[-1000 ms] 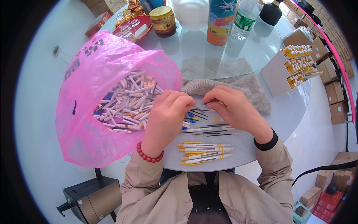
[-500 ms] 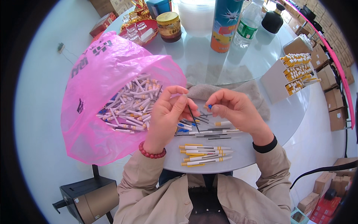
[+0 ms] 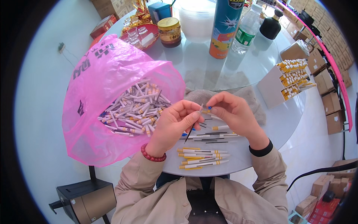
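Note:
My left hand is closed on a thin dark pen refill, which slants down from the fingers; its upper end seems to stick out pale above the thumb. Close beside it, my right hand pinches a small blue pen part. The fingertips of both hands nearly meet over the table. Below them lie loose dark refills and several white pen barrels. Nearer to me, several assembled white and yellow pens lie side by side. A pink plastic bag at left holds a heap of white pen parts.
A grey cloth lies behind my right hand. At right stands a white box of yellow-and-white pens. Along the back are a spray can, a plastic bottle, a jar, stacked clear containers and a red tray.
My hands have come closer together and slightly lower. The refill in my left hand has turned, its lower end now pointing down and to the left.

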Motion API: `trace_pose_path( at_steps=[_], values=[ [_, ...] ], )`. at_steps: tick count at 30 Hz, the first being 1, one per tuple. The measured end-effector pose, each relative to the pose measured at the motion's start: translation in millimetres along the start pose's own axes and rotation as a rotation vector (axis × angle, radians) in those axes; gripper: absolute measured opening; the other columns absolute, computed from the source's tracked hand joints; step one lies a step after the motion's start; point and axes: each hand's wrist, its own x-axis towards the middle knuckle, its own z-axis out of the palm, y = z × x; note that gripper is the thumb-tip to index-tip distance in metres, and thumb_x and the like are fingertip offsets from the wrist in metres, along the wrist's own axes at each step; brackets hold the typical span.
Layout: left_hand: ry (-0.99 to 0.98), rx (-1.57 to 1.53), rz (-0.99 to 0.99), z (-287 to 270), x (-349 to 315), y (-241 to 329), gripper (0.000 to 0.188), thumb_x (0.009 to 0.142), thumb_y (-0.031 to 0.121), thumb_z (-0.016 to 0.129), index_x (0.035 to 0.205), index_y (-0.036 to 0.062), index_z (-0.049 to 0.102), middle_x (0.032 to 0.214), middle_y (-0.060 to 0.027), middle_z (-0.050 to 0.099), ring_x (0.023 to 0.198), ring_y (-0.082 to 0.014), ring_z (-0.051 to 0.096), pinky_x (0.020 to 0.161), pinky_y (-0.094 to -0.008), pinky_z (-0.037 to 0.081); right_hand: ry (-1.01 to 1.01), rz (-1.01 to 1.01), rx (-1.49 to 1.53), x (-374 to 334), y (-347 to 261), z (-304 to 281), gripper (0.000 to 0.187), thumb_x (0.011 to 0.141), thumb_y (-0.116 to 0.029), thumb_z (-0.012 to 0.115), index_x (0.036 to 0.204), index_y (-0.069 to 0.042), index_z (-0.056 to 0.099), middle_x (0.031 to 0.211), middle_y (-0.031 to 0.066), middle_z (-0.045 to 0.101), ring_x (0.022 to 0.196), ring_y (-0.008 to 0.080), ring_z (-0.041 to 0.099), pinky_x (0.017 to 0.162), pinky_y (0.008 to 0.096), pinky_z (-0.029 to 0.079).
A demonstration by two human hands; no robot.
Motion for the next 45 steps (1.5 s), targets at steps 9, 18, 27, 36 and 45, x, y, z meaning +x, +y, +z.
trace_pose_path(
  at_steps=[9,18,27,36,45],
  values=[
    [-0.055,-0.022,-0.039,1.1,-0.5,-0.7,0.015,0.096,0.011,0.052,0.108,0.0031,0.056,0.081,-0.0056,0.064,0.060,-0.0057,0.057,0.046,-0.0147,0.037,0.038,-0.034,0.206,-0.9,-5.2,1.2,0.018,0.092,-0.006,0.056,0.110,-0.001,0.057,0.099,0.0019,0.058,0.094,0.0068,0.054,0.082,0.0225,0.046],
    [-0.122,0.000,-0.076,2.2,-0.2,-2.3,0.018,0.097,0.015,0.052,0.110,0.0030,0.055,0.083,-0.0055,0.065,0.064,-0.0061,0.059,0.048,-0.0149,0.038,0.008,0.072,0.378,2.5,3.2,-1.2,0.017,0.093,-0.010,0.057,0.107,0.000,0.059,0.095,0.0047,0.063,0.088,0.0101,0.060,0.078,0.0226,0.046],
    [-0.093,0.003,-0.090,5.3,-0.6,-0.1,0.016,0.097,0.013,0.050,0.107,0.0022,0.055,0.081,-0.0056,0.064,0.060,-0.0061,0.058,0.046,-0.0141,0.038,-0.024,0.073,0.307,2.4,2.2,-0.9,0.017,0.092,-0.011,0.058,0.106,-0.001,0.060,0.093,0.0029,0.064,0.085,0.0083,0.058,0.075,0.0223,0.045],
    [-0.125,-0.022,-0.111,3.7,-1.8,-1.4,0.017,0.096,0.014,0.052,0.108,0.0021,0.056,0.082,-0.0050,0.064,0.063,-0.0056,0.058,0.049,-0.0155,0.038,-0.072,-0.031,0.108,0.2,-3.6,-1.4,0.013,0.090,0.000,0.056,0.101,0.002,0.063,0.096,0.0033,0.062,0.091,0.0102,0.058,0.082,0.0247,0.046],
    [-0.124,-0.054,-0.040,2.5,-2.2,-1.6,0.024,0.096,0.011,0.052,0.118,0.0022,0.053,0.084,-0.0063,0.064,0.068,-0.0080,0.059,0.052,-0.0177,0.043,0.144,-0.152,-0.055,-4.0,-14.1,-11.3,0.019,0.089,0.001,0.058,0.107,-0.001,0.065,0.093,0.0004,0.061,0.087,0.0084,0.056,0.075,0.0211,0.046]
  ],
)
